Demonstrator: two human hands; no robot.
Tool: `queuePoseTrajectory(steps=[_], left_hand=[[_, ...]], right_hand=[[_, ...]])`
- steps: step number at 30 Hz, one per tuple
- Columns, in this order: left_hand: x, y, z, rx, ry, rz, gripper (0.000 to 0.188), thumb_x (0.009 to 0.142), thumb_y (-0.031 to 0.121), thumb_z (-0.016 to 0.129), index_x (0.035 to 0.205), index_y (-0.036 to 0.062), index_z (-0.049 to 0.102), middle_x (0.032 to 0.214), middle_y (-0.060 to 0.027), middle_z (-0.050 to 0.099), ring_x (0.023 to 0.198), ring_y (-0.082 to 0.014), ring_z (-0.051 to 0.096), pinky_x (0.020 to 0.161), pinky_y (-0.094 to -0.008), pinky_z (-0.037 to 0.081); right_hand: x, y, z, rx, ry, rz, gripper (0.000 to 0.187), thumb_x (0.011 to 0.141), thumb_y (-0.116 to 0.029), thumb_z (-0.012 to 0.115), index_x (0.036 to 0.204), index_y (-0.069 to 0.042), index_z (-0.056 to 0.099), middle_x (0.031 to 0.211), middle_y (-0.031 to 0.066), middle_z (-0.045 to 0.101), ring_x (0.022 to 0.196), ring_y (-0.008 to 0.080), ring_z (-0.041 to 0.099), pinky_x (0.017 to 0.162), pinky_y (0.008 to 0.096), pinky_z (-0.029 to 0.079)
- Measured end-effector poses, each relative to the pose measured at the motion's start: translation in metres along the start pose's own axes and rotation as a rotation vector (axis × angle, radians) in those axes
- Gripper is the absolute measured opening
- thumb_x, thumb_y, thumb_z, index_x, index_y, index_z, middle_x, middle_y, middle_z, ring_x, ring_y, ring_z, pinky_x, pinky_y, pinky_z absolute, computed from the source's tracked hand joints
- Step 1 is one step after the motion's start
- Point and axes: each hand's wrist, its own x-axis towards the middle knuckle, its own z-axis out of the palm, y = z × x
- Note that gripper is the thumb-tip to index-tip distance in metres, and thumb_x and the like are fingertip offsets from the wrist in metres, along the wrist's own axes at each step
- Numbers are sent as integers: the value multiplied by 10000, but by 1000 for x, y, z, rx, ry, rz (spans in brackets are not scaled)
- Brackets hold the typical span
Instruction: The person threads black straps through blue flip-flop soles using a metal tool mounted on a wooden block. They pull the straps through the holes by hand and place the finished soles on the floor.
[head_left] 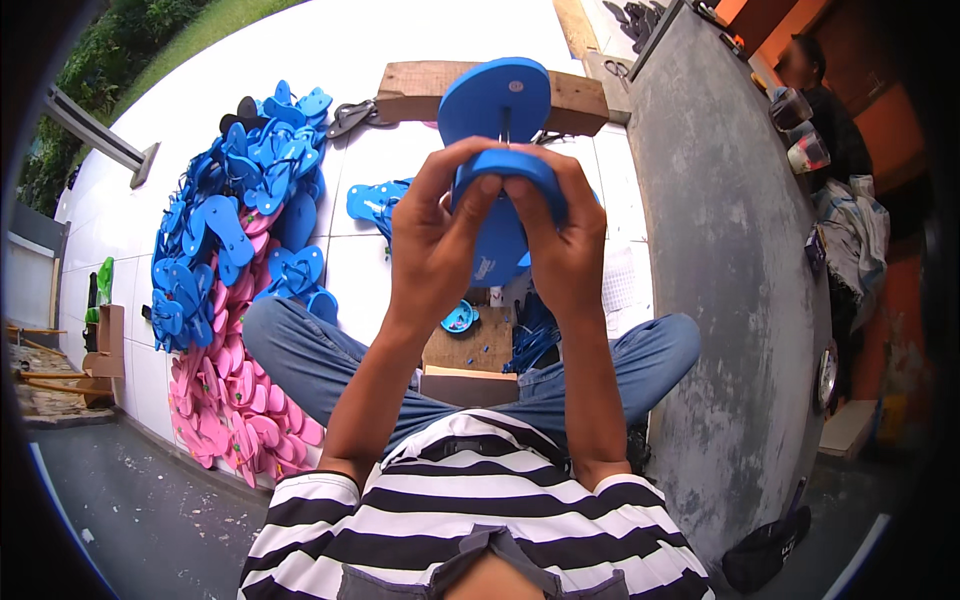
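Note:
Both my hands grip a blue flip-flop sole in front of me, bending its near edge. My left hand wraps its left side and my right hand its right, thumbs together on top. Just beyond my fingers a thin metal rod stands against a rounded blue sole part with a small pale dot. Whether this is the same sole, I cannot tell. Below my hands hangs another blue sole surface with pale print. My fingertips behind the sole are hidden.
A thick wooden beam lies beyond my hands. Blue flip-flops and pink flip-flops are heaped at left. Between my legs are a small blue dish and blue straps. A grey ledge runs along the right; a person sits beyond it.

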Motion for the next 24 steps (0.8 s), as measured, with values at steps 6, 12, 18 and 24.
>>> queuePoseTrajectory(steps=[6, 12, 18, 24], left_hand=[[-110, -16, -31, 229, 43, -370, 306, 828, 134, 785, 1083, -5, 686, 898, -100, 724, 921, -162, 676, 847, -316, 525], [-77, -28, -31, 401, 92, -153, 301, 847, 78, 760, 1125, 30, 656, 907, -128, 737, 833, -169, 721, 713, -278, 598], [-60, -20, -28, 314, 45, -205, 295, 834, 56, 762, 1104, 24, 647, 959, -129, 727, 886, -192, 721, 774, -313, 603], [-51, -39, -46, 623, -107, 93, 338, 800, 28, 774, 1115, 37, 651, 1126, -150, 686, 1031, -254, 693, 874, -360, 585]], right_hand=[[-108, -9, -16, -207, -115, 292, 349, 901, -265, 707, 1100, 11, 628, 886, 158, 627, 819, 261, 644, 796, 356, 514], [-107, 0, -9, -580, -168, 79, 282, 882, -259, 705, 970, -22, 580, 863, 144, 596, 757, 322, 611, 679, 406, 488], [-111, 18, 10, -638, -154, 61, 198, 939, -213, 638, 950, -26, 575, 722, 118, 582, 552, 263, 595, 554, 355, 486], [-104, 41, 13, 643, -136, 711, 324, 1035, -354, 498, 978, -43, 566, 690, 38, 561, 580, 113, 571, 566, 261, 465]])
